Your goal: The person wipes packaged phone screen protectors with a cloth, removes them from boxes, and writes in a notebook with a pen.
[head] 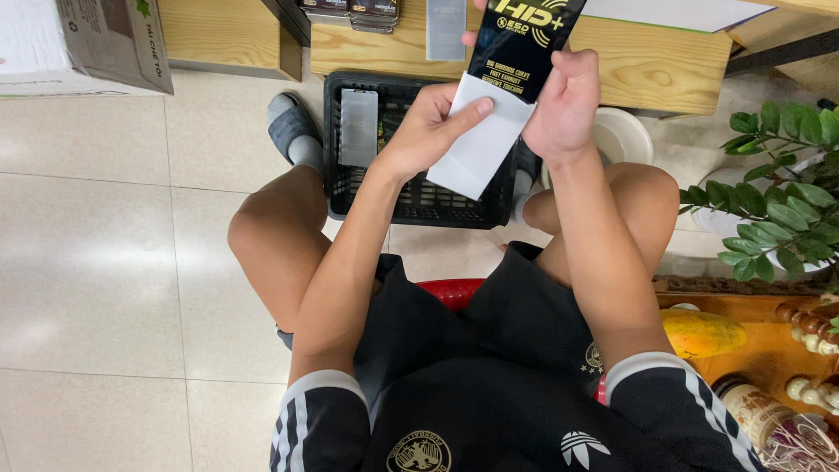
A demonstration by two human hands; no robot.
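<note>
White sleeve (479,144) sticks out of the bottom of a black packet (517,44), and both are held up above the person's knees. Close by sits a red stool (453,291) under the black shorts (489,341). A yellow fruit (703,332) lies on a low wooden stand to the right. The left hand (430,129) has its fingers curled on the white sleeve, with the first finger lying flat across it. The right hand (565,103) is wrapped tight around the black packet. Under the hands a black basket (418,197) stands on the floor with a grey flat pack (358,127) in it. A green plant (782,188) grows at the right. Farther off is a wooden counter (647,57)
</note>
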